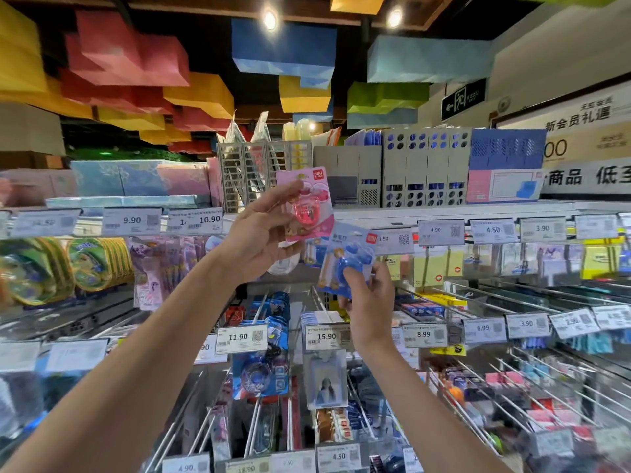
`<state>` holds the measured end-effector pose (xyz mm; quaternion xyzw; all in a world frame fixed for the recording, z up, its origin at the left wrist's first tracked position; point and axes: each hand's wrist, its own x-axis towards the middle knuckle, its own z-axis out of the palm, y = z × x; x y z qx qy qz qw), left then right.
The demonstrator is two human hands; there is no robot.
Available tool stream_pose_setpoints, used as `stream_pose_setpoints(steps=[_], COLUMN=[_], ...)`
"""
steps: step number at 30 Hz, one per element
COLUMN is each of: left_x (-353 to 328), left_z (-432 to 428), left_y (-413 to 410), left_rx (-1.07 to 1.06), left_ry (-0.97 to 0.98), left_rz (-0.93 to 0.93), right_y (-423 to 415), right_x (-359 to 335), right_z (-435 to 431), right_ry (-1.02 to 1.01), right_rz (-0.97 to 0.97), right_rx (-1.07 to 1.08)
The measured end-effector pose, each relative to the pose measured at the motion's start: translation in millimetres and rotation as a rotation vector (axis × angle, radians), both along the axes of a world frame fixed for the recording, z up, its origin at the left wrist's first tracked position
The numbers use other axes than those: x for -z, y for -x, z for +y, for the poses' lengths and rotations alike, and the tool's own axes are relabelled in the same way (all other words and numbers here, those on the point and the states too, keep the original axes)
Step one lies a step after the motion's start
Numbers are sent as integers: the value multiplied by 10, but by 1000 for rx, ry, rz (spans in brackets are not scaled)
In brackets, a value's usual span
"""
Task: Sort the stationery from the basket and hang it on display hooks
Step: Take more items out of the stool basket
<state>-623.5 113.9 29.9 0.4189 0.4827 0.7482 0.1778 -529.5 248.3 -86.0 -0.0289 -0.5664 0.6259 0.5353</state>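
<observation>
Both hands raised, left gripping pink pack, right pinching blue pack

One wide-angle camera on the person's head faces forward and slightly upward, close in front of the display hooks

The pink blister pack carries a red logo square at its top corner and a clear bubble over a bright pink item. Just below and right of it, the blue blister pack is pale blue with the same red square and a deep blue item. Above the pink pack, ceiling blocks are red, yellow, royal blue, pale blue and green. To its right, grey file holders are dotted with round holes showing blue. Left of it, price tags are white with black digits. Lower left of it, round discs swirl green and yellow.
</observation>
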Motion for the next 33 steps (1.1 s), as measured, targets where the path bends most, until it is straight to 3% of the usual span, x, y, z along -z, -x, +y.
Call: stream_pose_setpoints(steps=[7, 13, 18, 28, 33], left_x=[-14, -30, -39, -34, -50], left_z=[9, 16, -7, -24, -43], left_y=[17, 12, -12, -1, 24], left_rx=[27, 73, 66, 49, -18], left_ry=[-11, -44, -34, 8, 65], left_rz=[-39, -128, -122, -81, -13], right_y=[-36, 40, 134, 409, 301], right_x=[105, 40, -115, -274, -172], right_z=[126, 126, 101, 247, 334], right_ry=[-14, -108, -141, 228, 20], right_rz=[20, -166, -183, -353, -569], right_rx=[4, -11, 40, 2, 183])
